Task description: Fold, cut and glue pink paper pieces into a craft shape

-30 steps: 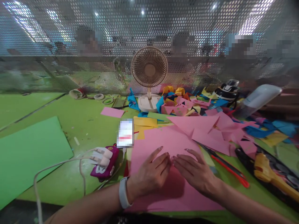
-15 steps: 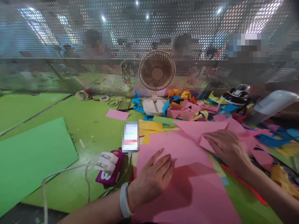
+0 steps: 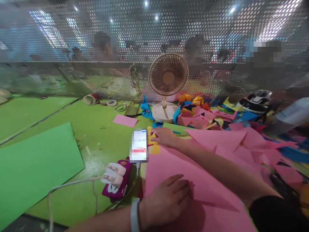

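Note:
A large pink paper sheet lies on the green table in front of me. My left hand rests flat on its near left part, fingers together and stretched, a white band on the wrist. My right hand reaches across to the sheet's far left corner, fingers curled down on the paper edge beside yellow paper. A phone with a lit screen lies just left of that hand.
A purple power strip with white plugs and a cable sits left of the sheet. A small desk fan stands behind, by a heap of coloured paper scraps. A green board lies at left. Tape rolls sit near the mesh wall.
My right hand moved from the pink scraps at right across to the sheet's far left corner near the phone. My left hand stayed on the sheet. The view shifted slightly left.

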`<action>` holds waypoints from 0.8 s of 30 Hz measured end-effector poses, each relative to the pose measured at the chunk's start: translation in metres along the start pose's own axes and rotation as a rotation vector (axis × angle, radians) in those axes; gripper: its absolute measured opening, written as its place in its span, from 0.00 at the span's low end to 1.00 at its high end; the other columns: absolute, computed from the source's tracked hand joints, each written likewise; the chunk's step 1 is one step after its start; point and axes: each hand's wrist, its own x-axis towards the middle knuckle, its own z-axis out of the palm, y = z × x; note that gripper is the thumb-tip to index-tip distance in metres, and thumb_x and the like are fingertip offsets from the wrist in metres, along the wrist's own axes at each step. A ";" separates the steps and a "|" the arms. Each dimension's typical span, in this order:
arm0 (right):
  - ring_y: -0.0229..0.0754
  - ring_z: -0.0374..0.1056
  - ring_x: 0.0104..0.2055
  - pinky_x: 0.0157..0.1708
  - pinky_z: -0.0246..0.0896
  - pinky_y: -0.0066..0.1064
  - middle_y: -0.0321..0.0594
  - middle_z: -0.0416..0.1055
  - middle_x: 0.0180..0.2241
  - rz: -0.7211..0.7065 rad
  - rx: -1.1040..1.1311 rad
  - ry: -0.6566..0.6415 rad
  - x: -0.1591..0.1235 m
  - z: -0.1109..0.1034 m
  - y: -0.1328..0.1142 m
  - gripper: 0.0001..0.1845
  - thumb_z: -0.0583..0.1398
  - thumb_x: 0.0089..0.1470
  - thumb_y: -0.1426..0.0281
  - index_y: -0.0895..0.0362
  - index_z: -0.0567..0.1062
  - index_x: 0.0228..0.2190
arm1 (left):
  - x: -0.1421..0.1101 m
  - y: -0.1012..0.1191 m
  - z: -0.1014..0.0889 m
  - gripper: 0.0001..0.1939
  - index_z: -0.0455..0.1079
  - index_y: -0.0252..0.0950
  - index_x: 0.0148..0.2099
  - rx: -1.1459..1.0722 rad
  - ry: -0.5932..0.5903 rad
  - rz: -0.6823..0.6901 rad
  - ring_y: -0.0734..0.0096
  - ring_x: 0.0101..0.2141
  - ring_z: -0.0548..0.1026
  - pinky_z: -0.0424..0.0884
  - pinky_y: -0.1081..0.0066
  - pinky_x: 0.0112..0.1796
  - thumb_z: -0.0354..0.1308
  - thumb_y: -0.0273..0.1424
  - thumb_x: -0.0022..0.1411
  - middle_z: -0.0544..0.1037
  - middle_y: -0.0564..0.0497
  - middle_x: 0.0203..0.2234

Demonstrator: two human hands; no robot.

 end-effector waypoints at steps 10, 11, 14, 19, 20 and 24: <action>0.39 0.67 0.35 0.27 0.52 0.26 0.40 0.73 0.34 -0.022 0.065 0.064 -0.007 -0.010 -0.011 0.09 0.55 0.56 0.66 0.58 0.72 0.33 | -0.001 -0.001 0.007 0.13 0.65 0.27 0.51 -0.062 -0.009 -0.022 0.70 0.48 0.69 0.58 0.65 0.57 0.46 0.23 0.66 0.75 0.47 0.44; 0.38 0.67 0.34 0.27 0.53 0.26 0.39 0.73 0.34 -0.022 0.090 0.086 -0.014 -0.019 -0.008 0.09 0.54 0.57 0.66 0.58 0.71 0.34 | -0.001 -0.001 0.006 0.13 0.65 0.28 0.51 -0.056 -0.008 -0.025 0.71 0.48 0.69 0.58 0.65 0.56 0.46 0.23 0.66 0.75 0.47 0.44; 0.34 0.66 0.30 0.28 0.54 0.24 0.37 0.72 0.30 0.003 0.219 0.168 -0.050 -0.053 0.019 0.10 0.55 0.56 0.65 0.59 0.71 0.32 | -0.001 -0.002 0.005 0.14 0.64 0.28 0.52 -0.027 0.005 -0.030 0.70 0.48 0.70 0.60 0.64 0.56 0.45 0.23 0.66 0.75 0.46 0.44; 0.42 0.69 0.34 0.30 0.55 0.31 0.45 0.72 0.32 0.513 -0.187 0.281 -0.153 -0.114 0.110 0.19 0.47 0.57 0.65 0.62 0.74 0.34 | -0.002 -0.006 0.008 0.14 0.66 0.30 0.51 0.025 0.031 -0.015 0.70 0.49 0.69 0.59 0.63 0.56 0.44 0.24 0.67 0.74 0.47 0.47; 0.50 0.70 0.36 0.32 0.56 0.37 0.52 0.73 0.32 0.765 -0.368 0.377 -0.175 -0.122 0.124 0.18 0.49 0.57 0.66 0.63 0.74 0.35 | -0.002 -0.007 0.008 0.14 0.66 0.31 0.51 0.041 0.038 -0.022 0.70 0.49 0.68 0.58 0.63 0.56 0.45 0.23 0.66 0.73 0.47 0.48; 0.71 0.58 0.51 0.40 0.56 0.55 0.67 0.63 0.49 0.848 -0.615 0.632 -0.234 -0.112 0.132 0.32 0.56 0.53 0.61 0.66 0.59 0.55 | 0.001 -0.012 0.004 0.14 0.65 0.30 0.52 0.104 0.052 -0.067 0.68 0.50 0.68 0.58 0.61 0.57 0.45 0.22 0.66 0.72 0.46 0.49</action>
